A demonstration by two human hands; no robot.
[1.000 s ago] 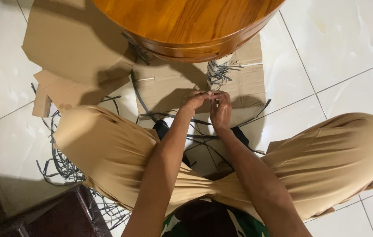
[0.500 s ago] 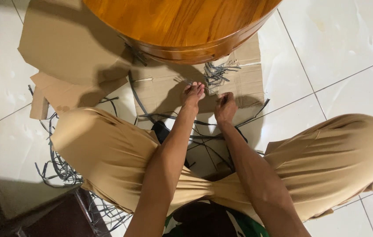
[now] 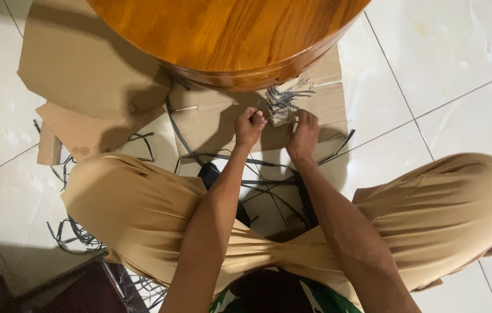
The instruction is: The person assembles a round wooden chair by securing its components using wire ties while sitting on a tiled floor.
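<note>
Scanning from the left edge, loose cardboard sheets (image 3: 78, 69) lie flat on the white tiled floor (image 3: 466, 52), with a tangle of grey strips (image 3: 75, 232) spilling out past the person's tan-trousered knee (image 3: 130, 203). More long grey strips (image 3: 257, 182) cross the floor between the legs.

At centre, the left hand (image 3: 250, 124) is closed in a pinch on a thin grey strand that runs toward the frayed bundle of grey strips (image 3: 280, 103). That bundle sits on the cardboard, right under the rim of the round wooden tabletop (image 3: 228, 35); whether it touches the wood cannot be told.

Just to the right, the right hand (image 3: 302, 132) is curled with its fingers at the bundle's lower right side. Its fingertips are turned away from the camera, so whether it actually grips anything cannot be told.

Assessment: the work in hand appears to be separating single strands from the bundle. Done well, it calls for one hand to steady the bundle close to its root while the other draws one strand straight along its length, not sideways, so neighbouring strands do not snag or knot. A short, firm pinch near the strand's base looks preferable to a hold at its tip.
</note>
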